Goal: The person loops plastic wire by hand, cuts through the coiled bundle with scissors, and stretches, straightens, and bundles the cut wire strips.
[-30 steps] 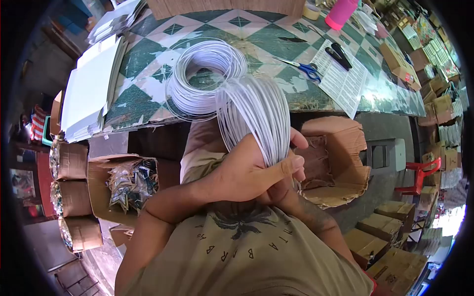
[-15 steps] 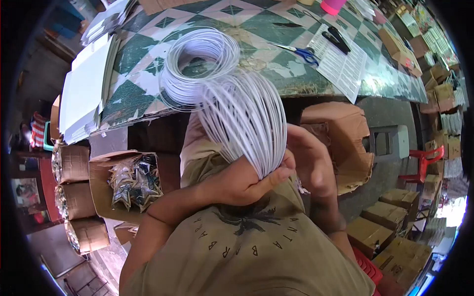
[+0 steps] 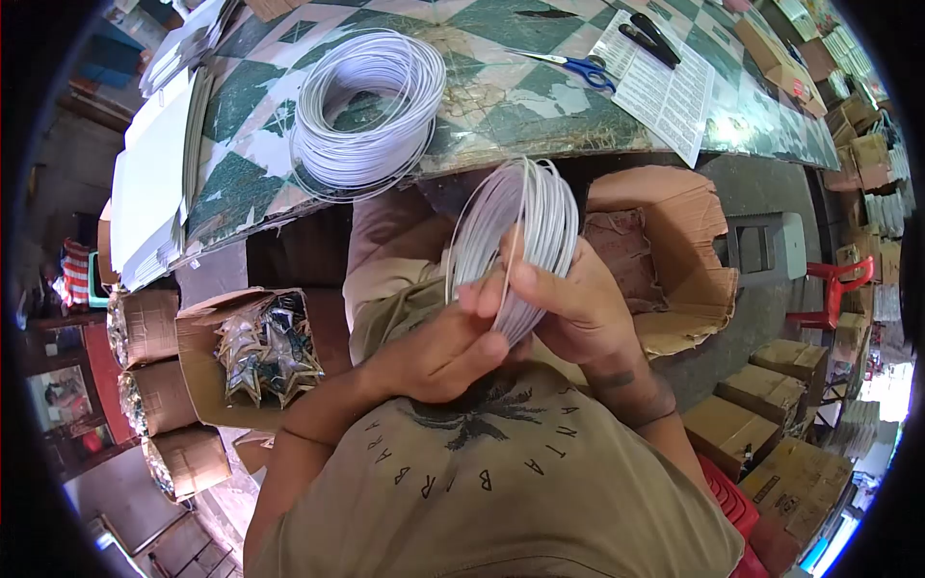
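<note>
Gripping the wire coil (image 3: pixel 554 212), standing out beyond the grip, with left hand (image 3: pixel 438 354) curled closed and now right hand (image 3: pixel 590 306) too, more open a moment ago; so supporting it from both sides, with second coil (image 3: pixel 332 159) farther, leftward on table (image 3: pixel 472 111).

The right hand's (image 3: pixel 590 301) rear fingers are hidden behind the held wire coil (image 3: pixel 555 214); the left hand (image 3: pixel 438 356) covers part of its near end. Print on the sheet (image 3: pixel 665 111) is too small to read. The tabletop's (image 3: pixel 482 108) far edge is cut off. The shirt (image 3: pixel 482 511) partly hides the red seat (image 3: pixel 732 501), near right.
</note>
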